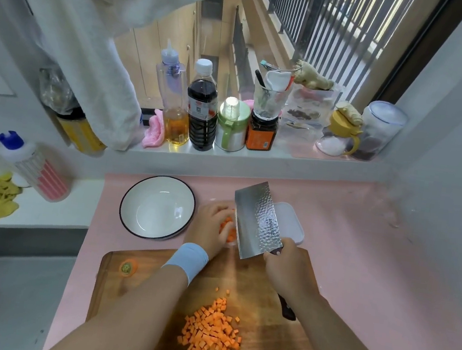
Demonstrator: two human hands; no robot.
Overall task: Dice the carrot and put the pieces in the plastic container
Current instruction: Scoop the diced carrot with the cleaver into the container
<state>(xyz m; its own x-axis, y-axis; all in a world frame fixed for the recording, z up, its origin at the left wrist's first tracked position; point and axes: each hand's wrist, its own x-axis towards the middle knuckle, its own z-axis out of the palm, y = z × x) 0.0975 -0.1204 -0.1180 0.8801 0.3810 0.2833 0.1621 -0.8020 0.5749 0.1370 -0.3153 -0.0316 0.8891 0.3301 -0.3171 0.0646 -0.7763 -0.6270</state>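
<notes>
The right hand (288, 267) is clamped round the one cleaver's (259, 219) handle. The left hand (208, 227) meets carrot dice (227, 225) at the blade (gripping or pushing, unclear) over the one plastic container (291, 221). A dice heap (211, 334) lies on the one wooden board (275, 342) on the pink counter (360, 250), one white bowl (158, 206) beside the container.

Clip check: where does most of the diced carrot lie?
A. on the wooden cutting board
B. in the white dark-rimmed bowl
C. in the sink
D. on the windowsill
A: the heap of orange carrot cubes sits on the wooden cutting board; only a few pieces show by the left hand at the clear plastic container.
</notes>
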